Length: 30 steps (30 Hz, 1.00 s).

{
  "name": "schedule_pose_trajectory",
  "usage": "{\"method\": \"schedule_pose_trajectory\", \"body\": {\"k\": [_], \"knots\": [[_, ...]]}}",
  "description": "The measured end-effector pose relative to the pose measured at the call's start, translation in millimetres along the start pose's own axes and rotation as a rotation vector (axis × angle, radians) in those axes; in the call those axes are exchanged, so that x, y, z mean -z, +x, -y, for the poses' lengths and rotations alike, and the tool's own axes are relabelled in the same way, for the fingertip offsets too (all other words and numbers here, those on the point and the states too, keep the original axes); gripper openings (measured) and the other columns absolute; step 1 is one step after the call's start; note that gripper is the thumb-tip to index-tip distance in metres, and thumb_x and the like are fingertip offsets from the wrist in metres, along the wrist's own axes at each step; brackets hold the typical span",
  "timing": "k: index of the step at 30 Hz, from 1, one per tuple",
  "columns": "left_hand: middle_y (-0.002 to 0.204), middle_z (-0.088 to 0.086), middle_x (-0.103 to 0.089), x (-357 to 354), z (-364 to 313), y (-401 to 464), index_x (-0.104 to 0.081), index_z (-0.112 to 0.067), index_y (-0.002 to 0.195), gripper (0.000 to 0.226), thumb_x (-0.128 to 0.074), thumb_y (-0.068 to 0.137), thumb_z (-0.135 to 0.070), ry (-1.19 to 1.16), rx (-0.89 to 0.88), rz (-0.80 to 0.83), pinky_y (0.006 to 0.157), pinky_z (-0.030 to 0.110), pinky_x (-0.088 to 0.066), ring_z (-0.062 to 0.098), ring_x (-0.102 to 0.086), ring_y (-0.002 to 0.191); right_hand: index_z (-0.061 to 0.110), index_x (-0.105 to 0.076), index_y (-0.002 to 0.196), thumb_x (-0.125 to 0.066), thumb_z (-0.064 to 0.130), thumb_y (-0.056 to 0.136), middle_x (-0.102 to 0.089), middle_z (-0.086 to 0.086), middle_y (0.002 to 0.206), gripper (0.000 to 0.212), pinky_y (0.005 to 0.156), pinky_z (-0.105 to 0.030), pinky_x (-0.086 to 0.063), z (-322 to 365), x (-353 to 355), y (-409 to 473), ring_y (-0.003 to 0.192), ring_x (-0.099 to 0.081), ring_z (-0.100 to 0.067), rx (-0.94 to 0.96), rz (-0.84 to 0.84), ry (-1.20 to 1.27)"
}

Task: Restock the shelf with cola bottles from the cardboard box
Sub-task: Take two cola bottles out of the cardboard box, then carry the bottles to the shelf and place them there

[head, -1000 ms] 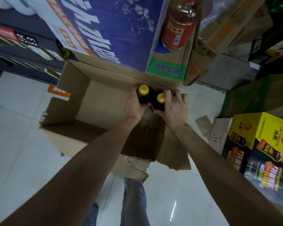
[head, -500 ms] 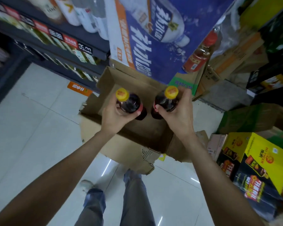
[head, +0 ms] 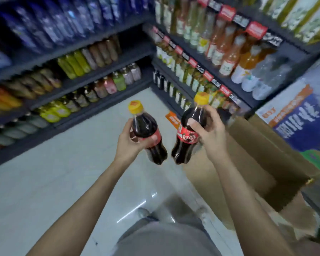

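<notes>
Both cola bottles have left the cardboard box (head: 251, 154). Left hand (head: 129, 143) grips one cola bottle (head: 148, 133); right hand (head: 211, 133) grips the other (head: 187, 137), both held mid-air facing the shelves (head: 107, 69). Shelving follows.

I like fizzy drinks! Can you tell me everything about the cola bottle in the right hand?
The cola bottle is clear plastic, full of dark drink, with a yellow cap and a red label. The right hand grips its upper body. It tilts, its bottom leaning toward the other bottle, up in the air beside the cardboard box.

Head-worn view, downward, close over hands (head: 170, 139)
</notes>
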State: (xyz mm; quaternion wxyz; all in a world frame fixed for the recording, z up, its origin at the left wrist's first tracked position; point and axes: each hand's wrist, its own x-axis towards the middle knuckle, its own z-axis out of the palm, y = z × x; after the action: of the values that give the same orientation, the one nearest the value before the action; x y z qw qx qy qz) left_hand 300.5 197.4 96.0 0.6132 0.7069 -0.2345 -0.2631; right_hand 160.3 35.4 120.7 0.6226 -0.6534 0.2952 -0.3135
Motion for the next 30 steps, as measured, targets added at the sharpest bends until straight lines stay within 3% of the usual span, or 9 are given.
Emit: {"method": "schedule_pose_trajectory", "body": {"k": [4, 8, 11, 15, 22, 24, 27, 30], "knots": [[0.1, -0.008, -0.069, 130, 3, -21, -0.056, -0.027, 0.108, 0.062, -0.084, 0.053, -0.033, 0.027, 0.009, -0.185, 0.078, 0.016, -0.051, 0.001, -0.066, 0.088, 0.029, -0.054, 0.109, -0.067, 0.006, 0.084, -0.062, 0.016, 0.105, 0.036, 0.082, -0.011, -0.045, 12, -134, 1, 0.091, -0.06, 0.011, 0.009, 0.194, 0.063], [0.097, -0.003, -0.071, 239, 1, -46, -0.057, -0.015, 0.115, 0.07, -0.085, 0.053, -0.029, 0.018, 0.021, -0.397, 0.076, 0.02, -0.053, 0.006, -0.067, 0.084, 0.021, -0.057, 0.112, -0.073, 0.021, 0.078, -0.066, 0.008, 0.106, 0.037, 0.083, -0.015, -0.046, 23, -258, 4, 0.097, -0.063, -0.001, 0.057, 0.471, 0.018], [0.097, -0.004, -0.07, 309, -2, -60, -0.056, -0.012, 0.11, 0.066, -0.086, 0.053, -0.028, 0.046, 0.011, -0.574, 0.074, 0.017, -0.05, 0.004, -0.067, 0.085, 0.025, -0.055, 0.111, -0.075, 0.025, 0.077, -0.064, 0.0, 0.112, 0.04, 0.083, -0.013, -0.046, 34, -347, 4, 0.101, -0.062, -0.004, 0.075, 0.639, 0.027], [0.1, -0.006, -0.068, 400, -2, -65, -0.053, -0.013, 0.111, 0.077, -0.087, 0.047, -0.037, 0.07, -0.008, -0.777, 0.076, 0.015, -0.05, 0.001, -0.065, 0.089, 0.031, -0.056, 0.108, -0.074, 0.027, 0.078, -0.063, -0.003, 0.114, 0.035, 0.083, -0.011, -0.045, 48, -460, 8, 0.102, -0.06, -0.005, 0.15, 0.811, 0.02], [0.106, -0.007, -0.068, 569, 4, -42, -0.054, -0.016, 0.116, 0.078, -0.087, 0.051, -0.042, 0.086, -0.008, -1.066, 0.084, 0.022, -0.052, 0.005, -0.065, 0.098, 0.037, -0.052, 0.11, -0.072, 0.037, 0.079, -0.059, 0.01, 0.113, 0.037, 0.087, -0.007, -0.04, 66, -664, 27, 0.104, -0.054, 0.005, 0.32, 0.96, -0.016], [0.103, -0.009, -0.068, 619, 1, -38, -0.055, -0.018, 0.112, 0.069, -0.09, 0.055, -0.035, 0.111, 0.0, -1.145, 0.079, 0.016, -0.049, -0.003, -0.064, 0.092, 0.044, -0.051, 0.106, -0.07, 0.038, 0.077, -0.059, 0.013, 0.111, 0.035, 0.088, -0.008, -0.039, 77, -723, 32, 0.105, -0.054, 0.004, 0.383, 0.987, -0.017], [0.1, -0.015, -0.066, 694, -6, -34, -0.054, -0.02, 0.108, 0.064, -0.09, 0.056, -0.031, 0.166, -0.022, -1.246, 0.075, 0.01, -0.047, -0.01, -0.061, 0.087, 0.045, -0.052, 0.106, -0.071, 0.044, 0.079, -0.06, 0.005, 0.114, 0.033, 0.095, -0.024, -0.042, 93, -807, 37, 0.109, -0.057, -0.011, 0.436, 1.025, 0.011], [0.102, -0.014, -0.067, 765, -8, -31, -0.054, -0.021, 0.109, 0.074, -0.088, 0.049, -0.049, 0.235, -0.05, -1.325, 0.081, 0.015, -0.049, -0.006, -0.063, 0.092, 0.031, -0.052, 0.116, -0.066, 0.045, 0.078, -0.058, 0.0, 0.116, 0.042, 0.094, -0.027, -0.043, 107, -885, 36, 0.11, -0.055, -0.014, 0.528, 1.025, -0.003]]}}
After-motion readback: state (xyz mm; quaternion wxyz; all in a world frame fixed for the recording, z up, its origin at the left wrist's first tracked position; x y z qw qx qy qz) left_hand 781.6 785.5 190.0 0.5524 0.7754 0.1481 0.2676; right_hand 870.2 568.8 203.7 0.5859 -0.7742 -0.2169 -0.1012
